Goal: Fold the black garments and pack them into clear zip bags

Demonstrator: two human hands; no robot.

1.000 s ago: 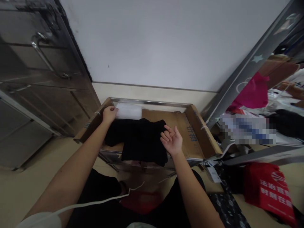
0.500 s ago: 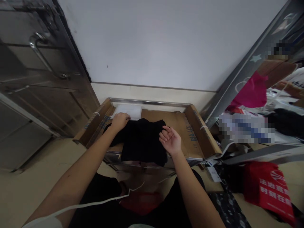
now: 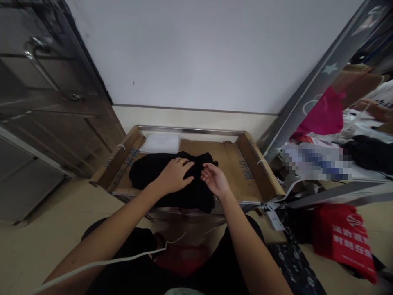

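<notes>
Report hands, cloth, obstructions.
Left hand over black cloth, fingers spread. Right hand at its right side, fingers curled. White packet behind cloth; no obstruction visible between hands.

We note a plain pale wall (image 3: 199, 53) ahead, a metal door (image 3: 61, 78) with a curved handle (image 3: 50, 71) at left, tan flooring (image 3: 70, 205) below. At right we see a grey post (image 3: 319, 78) with star decals beside a cluttered shelf (image 3: 359, 184); light is dim.
</notes>
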